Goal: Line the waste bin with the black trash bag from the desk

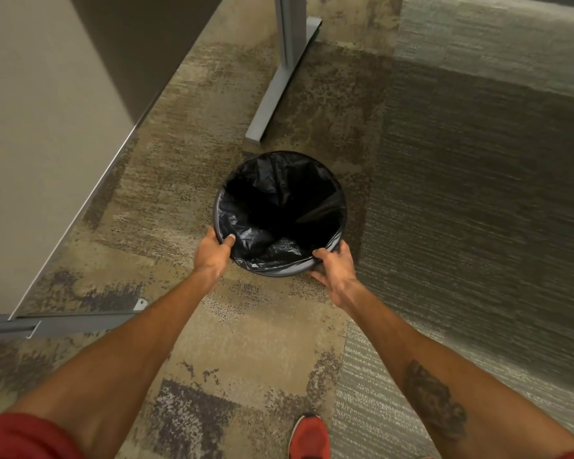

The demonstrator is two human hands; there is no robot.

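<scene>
bin interior all dark, can't see bottom. waste bin (220, 216) sits on carpet (186, 193) near desk leg (289, 31), black trash bag (246, 207) crinkled, glossy, inside w/ edge over near rim. left hand (212, 251) pinches rim+bag, thumb inside. right hand (335, 271) grips bag edge at rim. red shoe (309, 437) cut off at frame bottom.

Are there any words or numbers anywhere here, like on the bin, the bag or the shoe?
No words or numbers can be read anywhere.
Waste bin: no label shows.
Black trash bag: plain, no print.
Red shoe: no brand or logo shows.
Tattoo on the right forearm: dark and blurred, too unclear to tell whether it holds letters.
Gray desk leg: bare metal, no sticker.
</scene>
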